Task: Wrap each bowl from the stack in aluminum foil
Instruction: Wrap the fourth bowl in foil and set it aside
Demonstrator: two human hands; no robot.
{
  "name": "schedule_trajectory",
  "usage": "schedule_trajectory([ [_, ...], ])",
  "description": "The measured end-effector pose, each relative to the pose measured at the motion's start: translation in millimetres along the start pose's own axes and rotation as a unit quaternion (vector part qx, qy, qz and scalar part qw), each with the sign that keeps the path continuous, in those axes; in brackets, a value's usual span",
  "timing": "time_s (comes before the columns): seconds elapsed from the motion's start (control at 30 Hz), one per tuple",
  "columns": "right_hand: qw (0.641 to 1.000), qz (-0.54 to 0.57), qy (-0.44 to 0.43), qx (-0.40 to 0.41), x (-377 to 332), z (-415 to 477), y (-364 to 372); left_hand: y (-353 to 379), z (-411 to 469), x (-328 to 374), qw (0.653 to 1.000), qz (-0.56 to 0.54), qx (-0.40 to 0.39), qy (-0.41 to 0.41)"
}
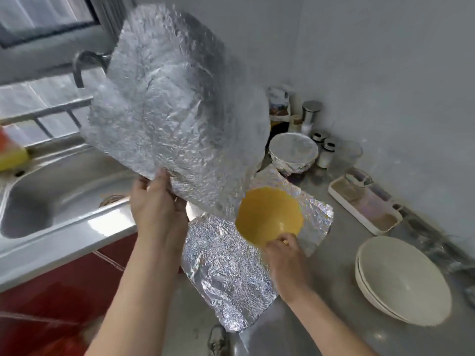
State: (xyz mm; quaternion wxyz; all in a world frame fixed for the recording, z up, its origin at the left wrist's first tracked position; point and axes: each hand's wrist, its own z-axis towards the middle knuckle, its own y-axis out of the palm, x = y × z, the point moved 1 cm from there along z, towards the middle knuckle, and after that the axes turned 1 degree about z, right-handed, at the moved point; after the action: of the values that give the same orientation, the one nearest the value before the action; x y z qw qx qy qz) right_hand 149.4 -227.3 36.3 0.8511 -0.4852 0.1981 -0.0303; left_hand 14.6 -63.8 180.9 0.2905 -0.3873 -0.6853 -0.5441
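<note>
Two bare forearms reach in from the bottom edge. On the counter [331, 299] between them lies a flat foil sheet [226, 268], its long axis running diagonally from near left to far right. The right hand [282, 255] pinches the near rim of a yellow bowl [267, 214] over that sheet's far half, tilted so its mouth faces up and towards the camera. To the right sits a stack of white bowls [403, 278], unwrapped. The left hand [159, 209] grips the bottom edge of a second foil sheet [174, 111], raised almost upright and blurred. Further back stands a wrapped bowl [293, 150]. This looks like the start of the yellow bowl's wrap; next, it likely needs centring on the flat sheet, with the raised foil put aside.
</note>
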Motion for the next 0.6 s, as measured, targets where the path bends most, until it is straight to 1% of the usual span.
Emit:
schedule_trajectory([
  [0.07, 0.999, -0.023, -0.009, -0.041, -1.5, -4.7, 11.8, -6.9, -3.0, -19.1, 0.997, 0.004, 0.020, -0.074],
  [0.17, 0.991, -0.003, 0.036, -0.131, 11.8, -14.6, 27.4, -19.3, -12.8, -54.9, 0.985, 0.008, 0.045, -0.164],
  [0.2, 0.991, -0.006, 0.054, -0.126, 14.9, -17.4, 28.1, -23.9, -16.5, -66.2, 0.981, 0.014, 0.054, -0.184],
  [0.23, 0.990, 0.028, 0.093, -0.105, 16.8, -18.8, 24.6, -26.7, -20.9, -76.7, 0.977, 0.021, 0.060, -0.203],
  [0.27, 0.980, 0.113, 0.159, -0.041, 16.8, -17.6, 16.5, -29.7, -24.8, -86.9, 0.974, 0.027, 0.064, -0.217],
  [0.3, 0.927, 0.264, 0.267, 0.022, 12.1, -13.2, -3.1, -31.4, -29.7, -96.6, 0.970, 0.031, 0.066, -0.231],
  [0.33, 0.838, 0.414, 0.349, 0.067, 10.1, -10.0, -21.7, -32.5, -35.2, -105.9, 0.967, 0.037, 0.066, -0.245],
  [0.37, 0.692, 0.572, 0.435, 0.065, 10.8, -6.8, -29.1, -33.1, -39.7, -114.8, 0.963, 0.043, 0.065, -0.258],
  [0.4, 0.552, 0.676, 0.486, 0.040, 12.3, -7.5, -39.0, -32.4, -46.7, -122.1, 0.960, 0.051, 0.063, -0.269],
  [0.43, 0.507, 0.712, 0.485, 0.003, 12.9, -7.1, -44.6, -31.8, -51.2, -128.8, 0.958, 0.056, 0.058, -0.277],
  [0.47, 0.514, 0.714, 0.474, -0.029, 13.0, -7.8, -47.5, -31.4, -56.0, -133.8, 0.956, 0.055, 0.048, -0.286],
  [0.5, 0.535, 0.697, 0.476, -0.034, 15.1, -9.6, -45.1, -30.2, -59.4, -138.4, 0.954, 0.051, 0.036, -0.293],
  [0.57, 0.589, 0.629, 0.508, -0.009, 22.3, -11.9, -37.7, -31.1, -62.3, -144.6, 0.951, 0.058, 0.018, -0.304],
  [0.6, 0.608, 0.598, 0.522, 0.004, 28.1, -12.6, -34.4, -32.0, -60.9, -146.8, 0.949, 0.069, 0.009, -0.307],
])
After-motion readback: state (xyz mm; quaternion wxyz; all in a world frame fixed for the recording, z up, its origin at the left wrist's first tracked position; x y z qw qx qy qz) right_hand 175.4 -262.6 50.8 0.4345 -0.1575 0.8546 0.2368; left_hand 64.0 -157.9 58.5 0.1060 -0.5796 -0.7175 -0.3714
